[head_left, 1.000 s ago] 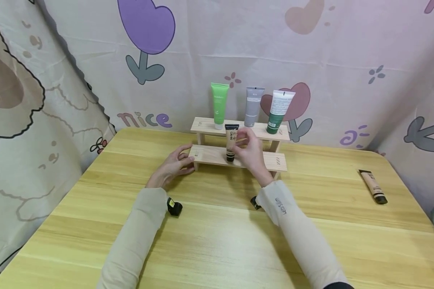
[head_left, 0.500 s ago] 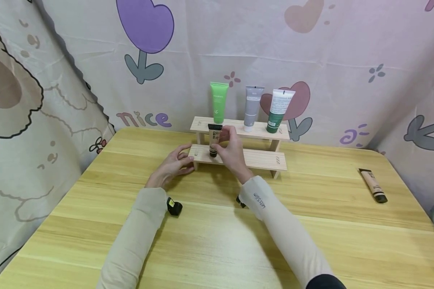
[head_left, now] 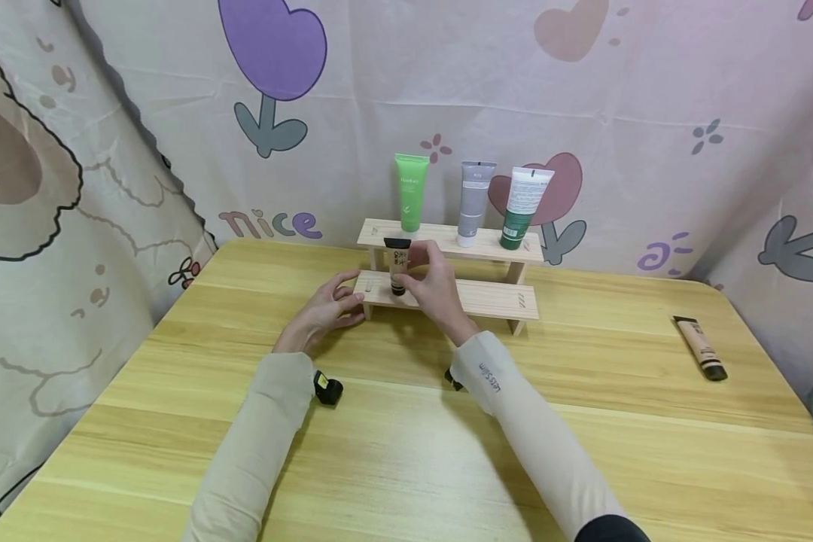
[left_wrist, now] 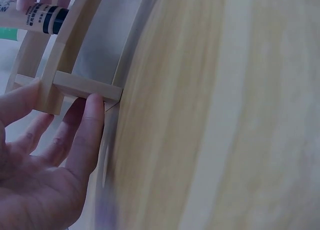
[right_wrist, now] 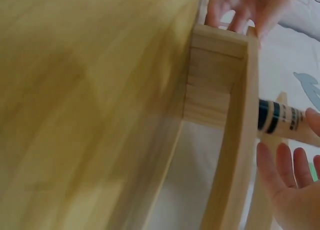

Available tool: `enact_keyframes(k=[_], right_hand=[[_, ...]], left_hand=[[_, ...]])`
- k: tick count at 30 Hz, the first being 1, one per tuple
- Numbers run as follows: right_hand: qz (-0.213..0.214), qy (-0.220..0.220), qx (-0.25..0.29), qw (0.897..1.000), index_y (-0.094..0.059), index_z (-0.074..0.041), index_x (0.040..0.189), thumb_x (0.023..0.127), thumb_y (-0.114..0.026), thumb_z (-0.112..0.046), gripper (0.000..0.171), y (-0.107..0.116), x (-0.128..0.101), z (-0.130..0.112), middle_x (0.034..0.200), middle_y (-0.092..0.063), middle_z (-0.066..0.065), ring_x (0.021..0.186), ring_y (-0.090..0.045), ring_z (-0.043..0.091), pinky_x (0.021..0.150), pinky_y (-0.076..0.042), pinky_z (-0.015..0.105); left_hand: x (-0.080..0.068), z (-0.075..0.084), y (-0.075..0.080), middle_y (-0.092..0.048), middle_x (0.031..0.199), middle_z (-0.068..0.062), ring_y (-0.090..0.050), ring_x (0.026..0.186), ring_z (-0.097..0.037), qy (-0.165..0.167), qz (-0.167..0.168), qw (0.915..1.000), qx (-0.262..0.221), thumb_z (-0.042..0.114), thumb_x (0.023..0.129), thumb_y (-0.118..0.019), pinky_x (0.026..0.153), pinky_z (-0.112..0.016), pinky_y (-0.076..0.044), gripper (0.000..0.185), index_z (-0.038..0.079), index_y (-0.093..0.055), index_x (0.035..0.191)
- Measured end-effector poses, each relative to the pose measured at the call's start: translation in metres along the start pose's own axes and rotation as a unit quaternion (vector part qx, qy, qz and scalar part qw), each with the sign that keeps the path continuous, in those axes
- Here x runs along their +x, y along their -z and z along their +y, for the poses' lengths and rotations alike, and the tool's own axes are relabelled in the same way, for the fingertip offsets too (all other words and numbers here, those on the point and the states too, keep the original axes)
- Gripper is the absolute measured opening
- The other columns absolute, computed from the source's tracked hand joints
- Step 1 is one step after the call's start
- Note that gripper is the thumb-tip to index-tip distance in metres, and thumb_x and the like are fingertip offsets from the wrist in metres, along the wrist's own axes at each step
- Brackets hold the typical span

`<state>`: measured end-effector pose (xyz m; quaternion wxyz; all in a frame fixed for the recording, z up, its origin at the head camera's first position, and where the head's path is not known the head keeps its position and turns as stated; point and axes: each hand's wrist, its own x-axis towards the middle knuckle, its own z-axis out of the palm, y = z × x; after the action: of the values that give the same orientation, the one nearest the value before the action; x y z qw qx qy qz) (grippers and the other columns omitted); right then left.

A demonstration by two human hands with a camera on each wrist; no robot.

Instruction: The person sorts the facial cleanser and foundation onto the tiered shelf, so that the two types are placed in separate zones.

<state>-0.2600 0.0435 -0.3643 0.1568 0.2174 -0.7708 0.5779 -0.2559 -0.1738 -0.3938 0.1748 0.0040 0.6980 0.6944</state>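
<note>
A small beige tube with a black cap (head_left: 398,265) stands cap down near the left end of the lower step of a wooden two-tier stand (head_left: 494,299). My right hand (head_left: 437,287) pinches this tube from its right side. In the right wrist view the thumb lies against the tube, with the other fingers spread below it. My left hand (head_left: 325,305) touches the left end of the lower step. Its loosely extended fingers (left_wrist: 90,125) rest against the wooden end in the left wrist view.
The upper step bears a green tube (head_left: 412,194), a grey tube (head_left: 472,203) and a white-and-green tube (head_left: 525,207). Another beige tube (head_left: 700,348) lies at the right on the wooden table (head_left: 406,459). A patterned cloth (head_left: 393,68) hangs behind.
My right hand has moved left along the lower step with the beige tube, from its middle towards its left end. In the last half second the tube shifts only slightly. My left hand stays put.
</note>
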Motion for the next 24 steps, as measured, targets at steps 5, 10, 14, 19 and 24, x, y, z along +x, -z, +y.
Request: enact_keyframes(k=[5, 10, 14, 19, 24], right_hand=[[-0.006, -0.035, 0.011, 0.999, -0.050, 0.009, 0.125, 0.082, -0.074, 0.016, 0.050, 0.017, -0.001, -0.004, 0.115, -0.062, 0.025, 0.105, -0.062, 0.038, 0.091, -0.060, 0.038], [-0.011, -0.094, 0.033, 0.995, -0.050, 0.011, 0.123, 0.080, -0.071, 0.020, 0.049, 0.042, -0.001, -0.007, 0.113, -0.061, 0.031, 0.100, -0.064, 0.041, 0.091, -0.059, 0.035], [-0.027, -0.141, 0.050, 0.988, -0.050, 0.012, 0.125, 0.081, -0.069, 0.020, 0.048, 0.066, -0.006, -0.009, 0.115, -0.060, 0.033, 0.096, -0.065, 0.031, 0.087, -0.059, 0.026], [-0.027, -0.155, 0.036, 0.987, -0.051, 0.013, 0.123, 0.083, -0.068, 0.019, 0.044, 0.100, -0.015, -0.005, 0.111, -0.061, 0.029, 0.086, -0.064, 0.013, 0.078, -0.060, 0.020], [-0.009, -0.179, 0.022, 0.984, -0.049, 0.014, 0.125, 0.086, -0.068, 0.016, 0.044, 0.136, -0.027, 0.001, 0.111, -0.059, 0.026, 0.085, -0.063, 0.006, 0.078, -0.061, 0.020]], left_hand=[[-0.001, 0.000, -0.001, -0.038, 0.151, -0.026, -0.045, 0.132, -0.039, 0.002, 0.004, 1.0000, -0.002, 0.002, 0.107, -0.045, 0.107, -0.041, -0.050, 0.063, 0.015, -0.020, 0.163], [-0.001, 0.000, -0.001, -0.037, 0.152, -0.026, -0.044, 0.133, -0.040, 0.004, 0.005, 1.0000, -0.006, 0.001, 0.107, -0.046, 0.108, -0.042, -0.049, 0.064, 0.015, -0.019, 0.163], [-0.001, 0.000, -0.001, -0.037, 0.152, -0.026, -0.046, 0.132, -0.039, 0.007, 0.005, 1.0000, -0.003, 0.001, 0.107, -0.046, 0.106, -0.039, -0.051, 0.064, 0.015, -0.019, 0.163], [0.000, 0.001, -0.002, -0.036, 0.153, -0.025, -0.044, 0.133, -0.039, 0.011, 0.005, 0.9999, -0.002, 0.001, 0.107, -0.045, 0.104, -0.038, -0.053, 0.064, 0.015, -0.018, 0.163], [0.000, 0.002, -0.002, -0.034, 0.153, -0.026, -0.042, 0.135, -0.040, 0.010, 0.006, 0.9999, -0.007, 0.000, 0.107, -0.045, 0.104, -0.040, -0.053, 0.064, 0.015, -0.019, 0.163]])
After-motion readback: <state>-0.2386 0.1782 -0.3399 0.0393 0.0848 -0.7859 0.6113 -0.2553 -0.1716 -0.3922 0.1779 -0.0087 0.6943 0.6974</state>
